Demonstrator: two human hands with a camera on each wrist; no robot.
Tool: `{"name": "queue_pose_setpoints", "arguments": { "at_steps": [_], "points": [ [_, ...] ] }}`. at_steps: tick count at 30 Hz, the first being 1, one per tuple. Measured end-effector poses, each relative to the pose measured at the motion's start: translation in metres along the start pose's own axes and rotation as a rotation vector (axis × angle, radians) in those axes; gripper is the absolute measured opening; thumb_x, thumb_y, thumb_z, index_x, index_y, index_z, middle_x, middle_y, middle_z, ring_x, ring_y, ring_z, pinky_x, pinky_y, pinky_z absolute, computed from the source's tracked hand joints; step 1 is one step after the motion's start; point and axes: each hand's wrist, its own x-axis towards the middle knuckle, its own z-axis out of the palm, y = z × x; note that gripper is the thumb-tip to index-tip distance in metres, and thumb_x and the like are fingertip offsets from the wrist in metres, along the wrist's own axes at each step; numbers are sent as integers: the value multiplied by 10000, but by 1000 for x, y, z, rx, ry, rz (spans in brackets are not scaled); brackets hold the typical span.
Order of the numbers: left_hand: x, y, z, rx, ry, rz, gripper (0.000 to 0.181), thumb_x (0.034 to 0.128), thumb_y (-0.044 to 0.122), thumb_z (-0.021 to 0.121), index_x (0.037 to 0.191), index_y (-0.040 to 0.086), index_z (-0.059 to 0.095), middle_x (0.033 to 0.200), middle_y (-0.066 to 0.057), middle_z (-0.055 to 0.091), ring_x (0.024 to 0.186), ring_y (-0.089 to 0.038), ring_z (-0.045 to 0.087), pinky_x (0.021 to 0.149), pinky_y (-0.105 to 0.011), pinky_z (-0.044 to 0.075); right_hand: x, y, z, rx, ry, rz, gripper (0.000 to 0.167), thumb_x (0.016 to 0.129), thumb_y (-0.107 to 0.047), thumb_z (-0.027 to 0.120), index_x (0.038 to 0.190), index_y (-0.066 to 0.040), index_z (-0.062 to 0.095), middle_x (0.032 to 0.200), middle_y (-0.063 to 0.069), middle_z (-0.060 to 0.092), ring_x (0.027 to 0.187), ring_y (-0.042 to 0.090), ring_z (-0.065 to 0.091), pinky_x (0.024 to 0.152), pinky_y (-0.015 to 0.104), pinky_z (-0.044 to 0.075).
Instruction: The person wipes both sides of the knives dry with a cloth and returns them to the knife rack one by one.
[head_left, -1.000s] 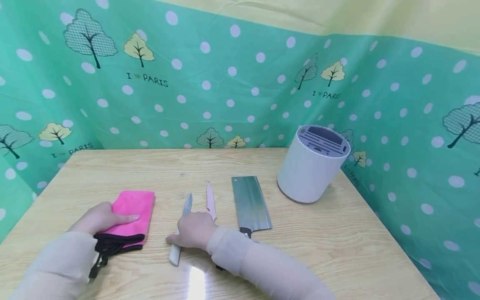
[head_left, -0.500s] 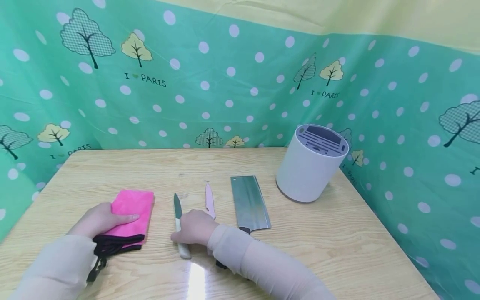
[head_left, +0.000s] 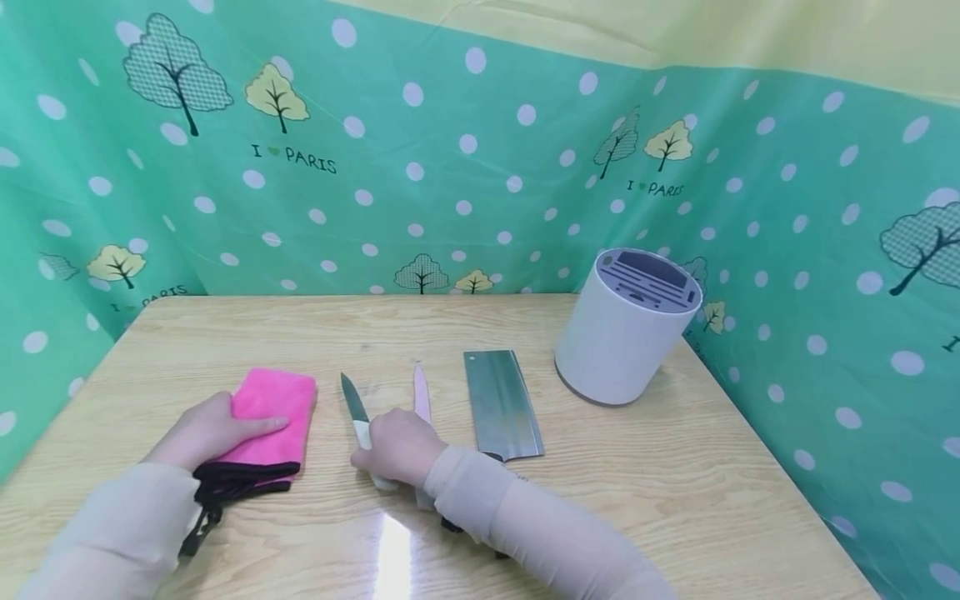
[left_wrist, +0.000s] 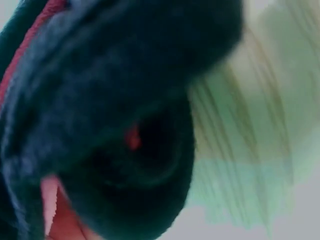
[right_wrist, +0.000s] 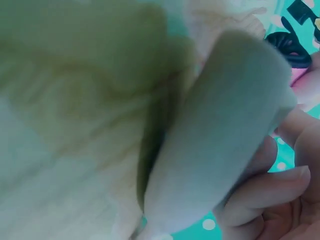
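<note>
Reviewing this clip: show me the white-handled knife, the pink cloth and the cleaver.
White-handled knife (head_left: 356,403): head view, on the blade.
Pink cloth (head_left: 274,399): head view, on its upper face.
Cleaver (head_left: 504,404): head view, mid-blade.

Shows even, bright light in the head view, a hard white glare on the near tabletop (head_left: 675,475) and faint reflections along the cleaver blade (head_left: 504,406), but is duller, hazy and green-tinted in both wrist views, blurring the close black cord (left_wrist: 110,75).
</note>
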Motion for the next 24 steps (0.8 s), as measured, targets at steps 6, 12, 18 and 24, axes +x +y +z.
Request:
{"name": "queue_pose_setpoints", "arguments": {
  "at_steps": [6, 12, 18, 24],
  "points": [
    [-3, 7, -6, 13, 31, 24, 906, 863, 646, 615, 1182, -181, 428, 882, -169, 559, 799, -253, 552, 639, -288, 428, -2, 1, -9, -20, 56, -31, 374, 904, -412, 633, 648, -160, 531, 567, -42, 489, 498, 94, 449, 467, 213, 391],
    [-10, 22, -14, 46, 69, 44, 964, 844, 676, 615, 1234, -174, 384, 925, -193, 563, 818, -283, 553, 647, -294, 430, -4, 8, -19, -80, 97, -69, 331, 927, -424, 608, 747, -157, 534, 584, -55, 423, 487, 83, 397, 433, 221, 352],
    [-24, 43, -21, 62, 106, 73, 1009, 826, 691, 627, 1284, -166, 354, 953, -207, 576, 821, -293, 562, 652, -309, 437, -12, 21, -30, -169, 207, -162, 322, 934, -391, 602, 742, -150, 509, 569, -67, 378, 451, 70, 357, 390, 207, 330],
    [-37, 66, -24, 27, 136, 115, 949, 808, 686, 656, 1278, -92, 381, 961, -168, 604, 807, -249, 595, 633, -280, 446, -21, 38, -38, -348, 399, -283, 279, 934, -366, 597, 803, -120, 579, 562, -70, 402, 437, 43, 340, 359, 166, 292]
  ]
}}
